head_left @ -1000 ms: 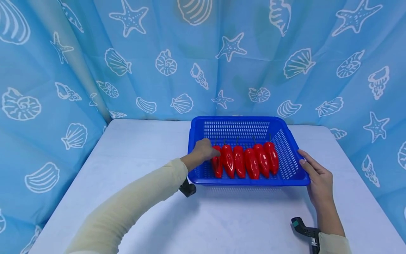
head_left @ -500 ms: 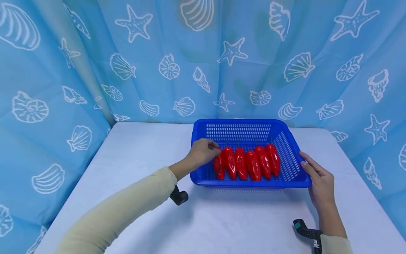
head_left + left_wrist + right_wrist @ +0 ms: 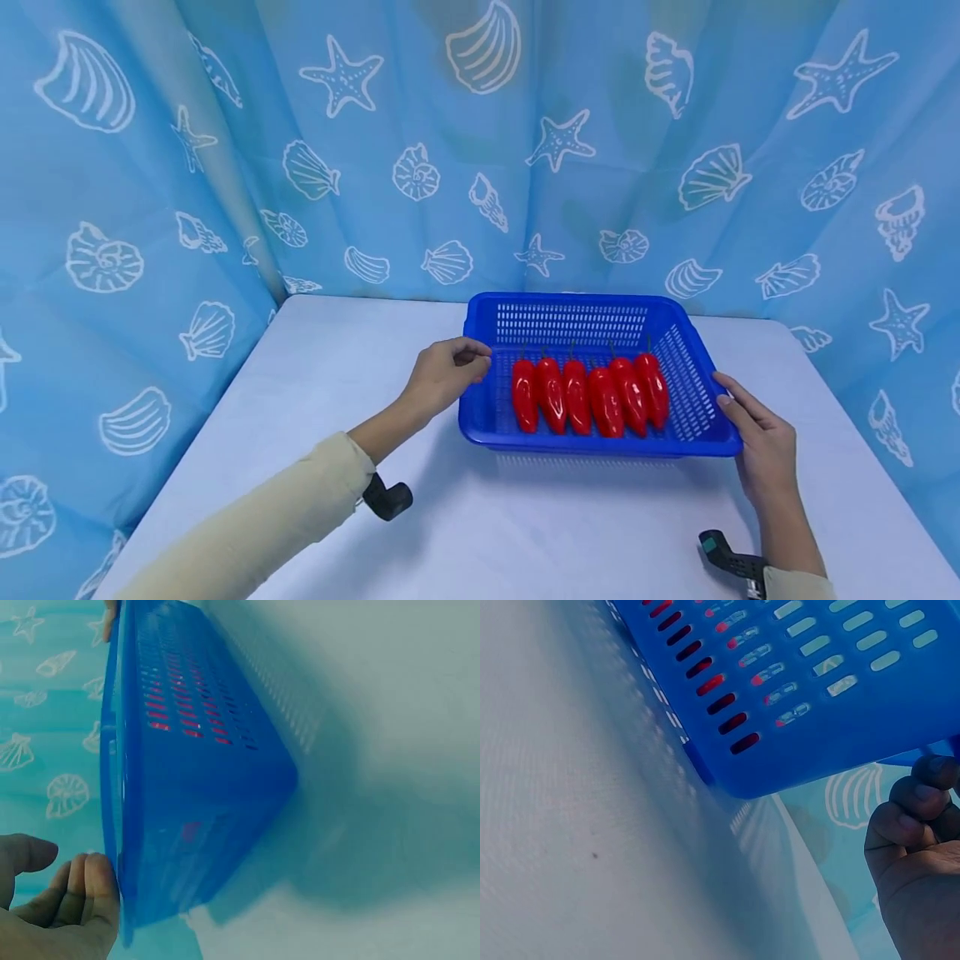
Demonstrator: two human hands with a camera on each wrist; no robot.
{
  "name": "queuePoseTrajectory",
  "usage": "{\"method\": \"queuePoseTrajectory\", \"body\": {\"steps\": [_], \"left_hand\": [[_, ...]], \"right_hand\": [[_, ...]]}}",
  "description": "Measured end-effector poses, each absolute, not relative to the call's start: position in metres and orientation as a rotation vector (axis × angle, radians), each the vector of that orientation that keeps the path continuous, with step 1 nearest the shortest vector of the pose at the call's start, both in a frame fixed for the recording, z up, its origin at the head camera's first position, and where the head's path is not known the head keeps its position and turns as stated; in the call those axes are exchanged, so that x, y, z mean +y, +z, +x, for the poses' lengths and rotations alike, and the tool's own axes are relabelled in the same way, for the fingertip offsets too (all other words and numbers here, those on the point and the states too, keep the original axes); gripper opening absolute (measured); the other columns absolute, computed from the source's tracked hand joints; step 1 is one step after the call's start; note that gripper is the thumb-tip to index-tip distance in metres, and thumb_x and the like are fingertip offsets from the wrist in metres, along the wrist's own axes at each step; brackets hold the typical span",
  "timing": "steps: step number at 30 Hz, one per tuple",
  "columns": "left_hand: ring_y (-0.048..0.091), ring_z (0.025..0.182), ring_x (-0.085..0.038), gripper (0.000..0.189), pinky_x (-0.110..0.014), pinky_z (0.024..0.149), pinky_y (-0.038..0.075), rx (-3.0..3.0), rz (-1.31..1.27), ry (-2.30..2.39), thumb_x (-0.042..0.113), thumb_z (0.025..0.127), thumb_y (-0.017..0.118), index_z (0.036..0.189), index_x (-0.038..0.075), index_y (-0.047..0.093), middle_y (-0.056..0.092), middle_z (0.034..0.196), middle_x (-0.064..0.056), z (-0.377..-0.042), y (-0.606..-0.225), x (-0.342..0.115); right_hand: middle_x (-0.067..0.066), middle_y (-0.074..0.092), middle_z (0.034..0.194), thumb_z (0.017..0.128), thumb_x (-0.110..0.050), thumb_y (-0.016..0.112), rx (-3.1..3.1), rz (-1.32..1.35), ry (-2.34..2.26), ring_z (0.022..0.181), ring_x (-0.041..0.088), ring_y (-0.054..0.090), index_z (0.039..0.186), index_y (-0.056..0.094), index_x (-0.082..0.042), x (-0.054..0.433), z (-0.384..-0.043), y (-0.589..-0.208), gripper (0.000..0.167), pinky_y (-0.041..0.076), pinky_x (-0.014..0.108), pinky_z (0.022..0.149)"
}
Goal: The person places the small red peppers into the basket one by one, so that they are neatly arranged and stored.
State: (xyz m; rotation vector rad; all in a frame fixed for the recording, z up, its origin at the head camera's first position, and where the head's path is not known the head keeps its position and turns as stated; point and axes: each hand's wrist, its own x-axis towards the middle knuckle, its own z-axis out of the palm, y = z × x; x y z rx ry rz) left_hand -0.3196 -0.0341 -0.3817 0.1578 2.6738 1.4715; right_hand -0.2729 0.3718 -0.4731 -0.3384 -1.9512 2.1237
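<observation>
A blue slotted basket stands on a white table in the head view. Inside it, several glossy red chili peppers lie side by side in a row, stems toward the back. My left hand is at the basket's left rim, with no pepper in it. In the left wrist view its thumb is apart from the bent fingers, which are close against the rim; firm contact is hard to tell. At the right front corner, my right hand grips the rim, fingers curled under it in the right wrist view.
The white table extends to both sides and in front of the basket. A blue curtain with white sea-shell and starfish prints hangs behind the table and along its sides. Black camera mounts sit on both wrists.
My left hand has let go of the leftmost pepper and moved left to the basket's rim. The right hand has kept its grip. The head view has shifted slightly.
</observation>
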Motion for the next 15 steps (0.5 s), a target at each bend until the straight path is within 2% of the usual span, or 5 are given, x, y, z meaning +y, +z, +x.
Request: {"method": "queuePoseTrajectory", "body": {"steps": [5,10,15], "left_hand": [[0.070,0.088,-0.015,0.020,-0.032,0.084,0.058,2.691,0.092,1.552,0.019,0.099,0.063,0.115,0.009,0.070,0.071,0.101,-0.004,-0.318,-0.384,-0.054],[0.069,0.087,-0.015,0.020,-0.034,0.083,0.058,2.778,0.048,1.533,0.018,0.099,0.062,0.115,0.008,0.070,0.072,0.099,-0.003,-0.317,-0.394,-0.077],[0.069,0.087,-0.018,0.021,-0.033,0.076,0.058,2.876,0.074,1.457,0.019,0.099,0.062,0.114,0.007,0.070,0.071,0.097,-0.004,-0.314,-0.410,-0.095]], "right_hand": [[-0.001,0.045,0.153,0.097,-0.032,0.067,-1.939,-0.300,2.118,0.136,0.017,0.047,0.144,0.055,-0.017,0.373,-0.279,-0.471,0.051,0.051,0.011,0.080],[0.000,0.044,0.154,0.097,-0.032,0.067,-1.926,-0.293,2.139,0.142,0.023,0.040,0.144,0.055,-0.016,0.372,-0.283,-0.470,0.052,0.051,0.011,0.081],[-0.002,0.039,0.157,0.097,-0.037,0.065,-2.040,-0.356,2.056,0.145,0.026,0.034,0.146,0.054,-0.022,0.378,-0.276,-0.472,0.052,0.048,0.011,0.083]]}}
